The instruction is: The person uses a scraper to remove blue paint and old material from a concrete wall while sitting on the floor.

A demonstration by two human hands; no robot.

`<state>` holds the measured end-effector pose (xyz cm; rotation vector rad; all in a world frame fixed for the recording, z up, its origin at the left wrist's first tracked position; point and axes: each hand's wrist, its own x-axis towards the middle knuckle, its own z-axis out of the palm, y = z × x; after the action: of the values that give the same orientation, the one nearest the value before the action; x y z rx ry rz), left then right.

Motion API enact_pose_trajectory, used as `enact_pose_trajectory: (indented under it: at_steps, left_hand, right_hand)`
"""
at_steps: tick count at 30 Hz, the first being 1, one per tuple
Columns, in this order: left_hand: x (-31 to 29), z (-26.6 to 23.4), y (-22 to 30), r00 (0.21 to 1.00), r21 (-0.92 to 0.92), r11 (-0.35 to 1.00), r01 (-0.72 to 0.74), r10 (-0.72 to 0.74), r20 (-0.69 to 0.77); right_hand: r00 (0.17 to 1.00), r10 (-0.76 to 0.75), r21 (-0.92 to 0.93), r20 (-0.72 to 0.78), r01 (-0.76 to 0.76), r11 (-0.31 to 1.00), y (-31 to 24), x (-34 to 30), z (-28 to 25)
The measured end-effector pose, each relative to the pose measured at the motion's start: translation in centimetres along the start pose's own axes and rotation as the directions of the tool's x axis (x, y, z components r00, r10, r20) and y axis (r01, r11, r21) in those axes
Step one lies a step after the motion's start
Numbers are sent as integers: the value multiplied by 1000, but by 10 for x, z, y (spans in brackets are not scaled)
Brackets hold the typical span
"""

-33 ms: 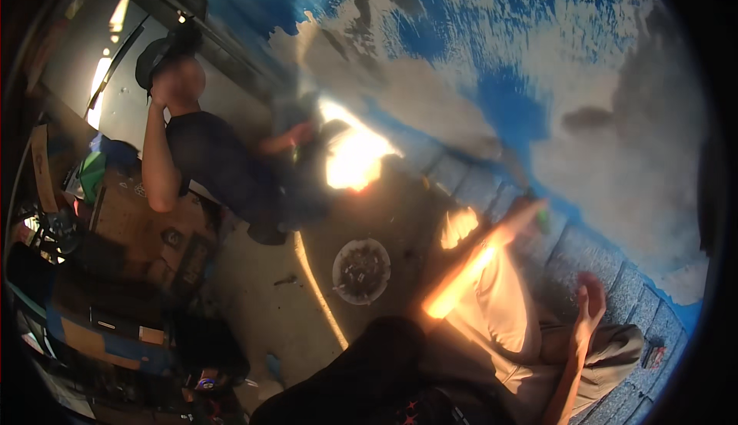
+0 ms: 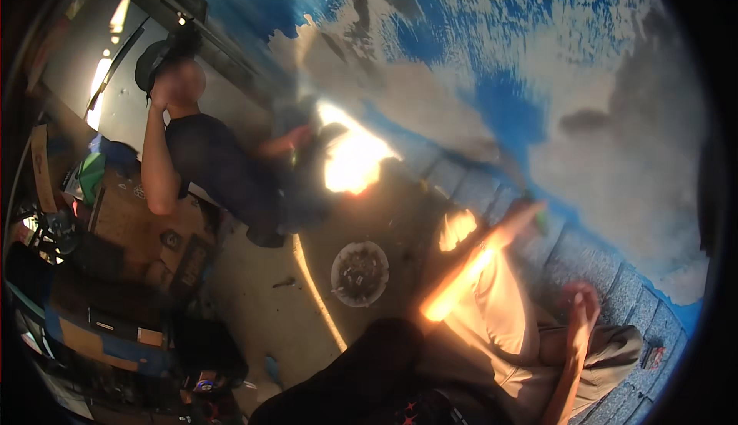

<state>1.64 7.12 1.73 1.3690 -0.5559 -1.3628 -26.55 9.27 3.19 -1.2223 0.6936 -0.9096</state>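
My left hand (image 2: 525, 216) is at the end of a sunlit forearm stretched toward the foot of the painted wall (image 2: 607, 148). Motion blurs its fingers, which close round a small green object (image 2: 541, 222); its kind does not show. A blurred dark streak runs from this hand up toward the wall. My right hand (image 2: 582, 303) hovers above my bent knee in tan trousers (image 2: 615, 352), its fingers loosely bent and slightly blurred. I see nothing held in it. The wall carries blue paint with large bare, whitish-grey patches.
Another person (image 2: 219, 160) crouches at the left, one hand raised to the head. A round tub of dark debris (image 2: 361, 273) stands on the floor. Cardboard boxes (image 2: 138, 225) and clutter fill the left side. Grey blocks (image 2: 588, 260) line the wall's base; bright sunlight glares beyond the tub.
My right hand has shifted slightly left and its fingers have bent inward. My left hand has moved slightly, with the green object. The other person has hardly moved.
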Motion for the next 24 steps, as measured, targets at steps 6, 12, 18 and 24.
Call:
enact_pose_trajectory:
  at_steps: [6,12,18,24]
  left_hand:
    - [2,16,4,999,-9,999,41,-41,19]
    - [3,13,6,998,-5,998,56,-56,0]
    - [7,15,2,999,-6,999,36,-36,17]
    - [0,18,-1,999,-22,999,36,-36,-3]
  right_hand:
    - [117,462,-327,879,-557,763,-11,-14,13]
    - [995,-97,-263,13,97,960,21,-4,5]
    - [282,302,-71,911,-612,788,-21,-20,59]
    - [997,-3,-115,83,13,993,-14,-5,18]
